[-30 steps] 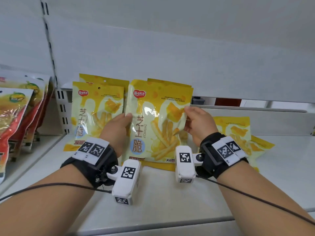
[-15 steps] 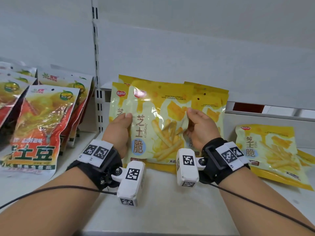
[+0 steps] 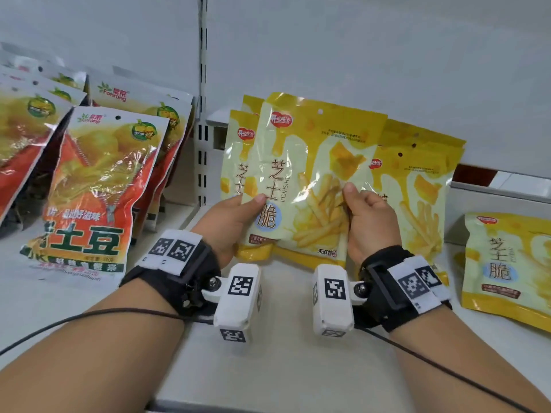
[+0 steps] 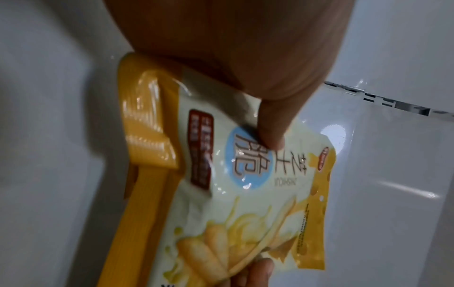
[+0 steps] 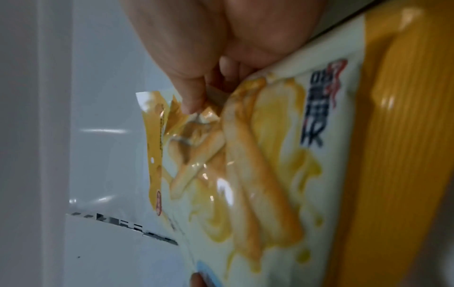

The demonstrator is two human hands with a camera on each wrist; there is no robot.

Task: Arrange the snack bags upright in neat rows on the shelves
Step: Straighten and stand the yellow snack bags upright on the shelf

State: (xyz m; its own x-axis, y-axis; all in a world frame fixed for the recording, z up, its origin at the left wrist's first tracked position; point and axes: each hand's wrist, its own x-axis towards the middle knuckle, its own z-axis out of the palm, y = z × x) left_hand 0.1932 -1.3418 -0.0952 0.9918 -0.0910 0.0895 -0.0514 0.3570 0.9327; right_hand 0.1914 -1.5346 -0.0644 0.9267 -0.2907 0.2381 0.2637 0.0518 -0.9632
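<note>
Both hands hold one yellow cheese-stick snack bag (image 3: pixel 310 174) upright above the white shelf (image 3: pixel 286 338). My left hand (image 3: pixel 238 213) pinches its left edge, thumb on the front (image 4: pixel 270 124). My right hand (image 3: pixel 366 213) pinches the right edge, thumb on the front (image 5: pixel 191 91). The same bag fills the left wrist view (image 4: pixel 245 184) and the right wrist view (image 5: pixel 270 165). Behind it on the left stands another yellow bag (image 3: pixel 235 162), and more yellow bags (image 3: pixel 417 186) lean upright behind on the right.
Red and orange potato snack bags (image 3: pixel 98 186) stand in rows on the left, past a slotted upright post (image 3: pixel 202 114). One yellow bag (image 3: pixel 507 263) lies flat at the right. The white back panel (image 3: pixel 387 70) closes off the shelf behind.
The view has swung left, bringing the red bags into sight. The held bag has shifted left in front of the left yellow row, and both hands keep their grip.
</note>
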